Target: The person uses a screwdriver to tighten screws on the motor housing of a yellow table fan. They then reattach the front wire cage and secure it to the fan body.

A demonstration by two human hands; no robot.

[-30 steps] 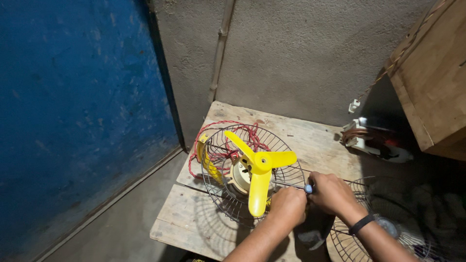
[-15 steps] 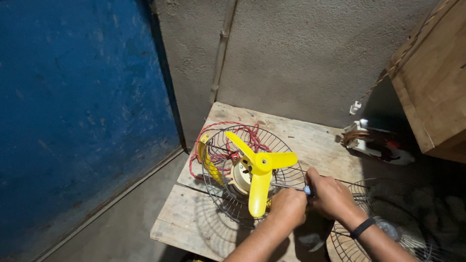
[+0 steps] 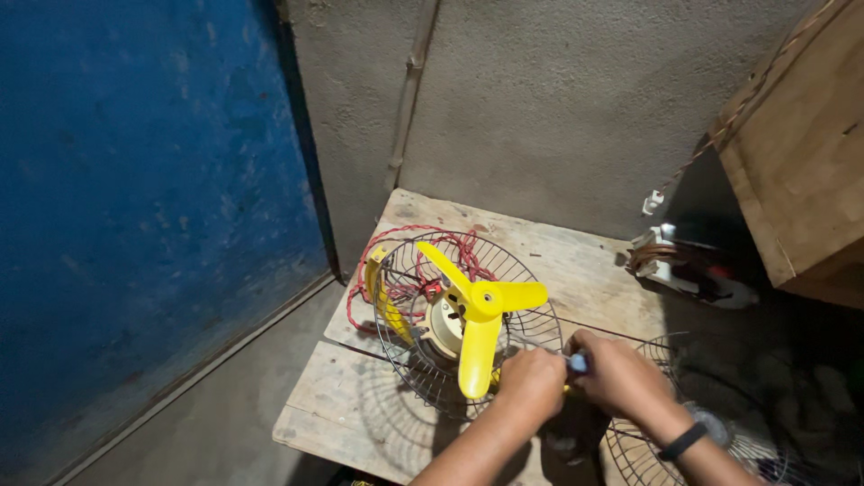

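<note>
A fan with a yellow three-bladed propeller (image 3: 477, 310) lies face up on a wooden table (image 3: 585, 261), inside a dark wire guard (image 3: 405, 360). Red wires (image 3: 387, 247) and a yellow part (image 3: 382, 301) sit behind the guard. My left hand (image 3: 531, 382) is closed at the guard's right rim, just below one blade. My right hand (image 3: 621, 376), with a black wristband, is closed beside it. A small tool with a blue-grey handle end (image 3: 579, 363) shows between the two hands. Its tip is hidden by my fingers.
A second wire guard (image 3: 711, 432) lies at the lower right under my right forearm. A motor part with copper winding (image 3: 688, 265) sits at the table's back right, below a wooden box (image 3: 801, 153). A blue door (image 3: 135, 198) stands left; a grey wall is behind.
My hands stay at the guard's right rim, with only a small shift of the right hand towards the left one. The fan has not moved.
</note>
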